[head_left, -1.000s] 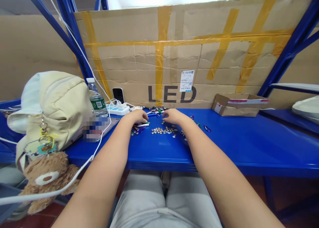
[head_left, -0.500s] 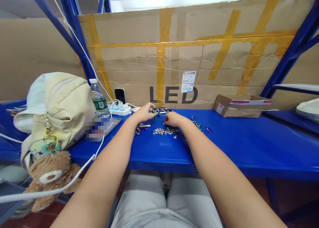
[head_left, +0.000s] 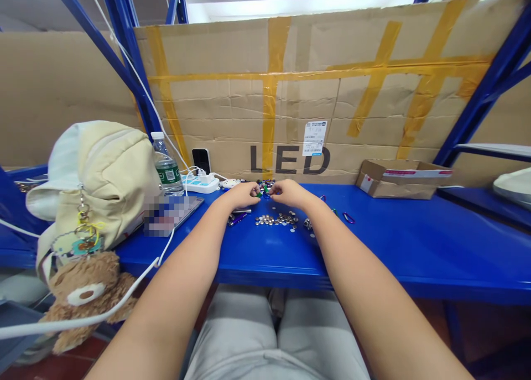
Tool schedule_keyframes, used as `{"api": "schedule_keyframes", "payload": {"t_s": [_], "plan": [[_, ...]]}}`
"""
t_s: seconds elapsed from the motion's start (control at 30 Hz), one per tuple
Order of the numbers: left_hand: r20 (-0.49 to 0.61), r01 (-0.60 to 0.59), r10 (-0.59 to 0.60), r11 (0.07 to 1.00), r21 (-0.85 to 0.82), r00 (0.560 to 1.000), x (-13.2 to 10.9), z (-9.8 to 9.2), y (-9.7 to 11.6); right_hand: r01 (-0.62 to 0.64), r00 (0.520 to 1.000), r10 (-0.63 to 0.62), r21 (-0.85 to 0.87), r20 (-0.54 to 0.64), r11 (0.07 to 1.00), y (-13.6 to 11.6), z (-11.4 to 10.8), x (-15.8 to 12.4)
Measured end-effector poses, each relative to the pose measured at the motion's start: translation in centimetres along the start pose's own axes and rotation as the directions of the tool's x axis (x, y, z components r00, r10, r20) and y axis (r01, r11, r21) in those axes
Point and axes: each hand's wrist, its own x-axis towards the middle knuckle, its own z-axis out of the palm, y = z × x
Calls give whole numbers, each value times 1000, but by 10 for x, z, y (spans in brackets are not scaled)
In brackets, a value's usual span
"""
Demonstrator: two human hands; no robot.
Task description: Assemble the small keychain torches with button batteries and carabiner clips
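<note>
Left hand [head_left: 243,193] and right hand [head_left: 290,191] meet fingertip to fingertip, both pinching a small green piece [head_left: 260,193] too tiny to identify, above the blue shelf [head_left: 415,241]. Silver discs [head_left: 276,220] lie just nearer. Colored pile [head_left: 265,183] behind is partly hidden. Open room right; bag [head_left: 99,175] crowds left.

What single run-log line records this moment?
left hand: pinching small green piece | right hand: pinching same piece | silver discs: loose on blue shelf
</note>
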Motion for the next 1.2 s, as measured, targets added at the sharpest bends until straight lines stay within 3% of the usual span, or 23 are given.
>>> {"api": "schedule_keyframes", "payload": {"t_s": [0.13,0.33,0.7,0.83,1.0,1.1,1.2], "plan": [[-55,-54,48,992,-111,997,1,4,4,58,989,-40,124,-144,991,-1,2,2],[-85,-91,75,974,-209,994,5,8,7,133,975,-97,172,-201,976,-5,3,2],[-71,-64,45,953,-297,996,10,15,-1,177,977,-182,-48,-113,983,-3,1,4],[-71,-49,29,951,-305,997,10,15,-2,155,985,-158,-52,-67,987,-5,-1,2],[-133,-77,47,971,-225,990,9,14,-3,40,988,-42,-17,-150,999,0,-4,1],[-199,-133,99,978,-162,975,8,12,-1,-68,997,72,-95,42,993,3,-6,-2],[-229,-188,156,973,-130,961,7,11,1,-128,941,177,-180,289,975,5,-5,-4]]}}
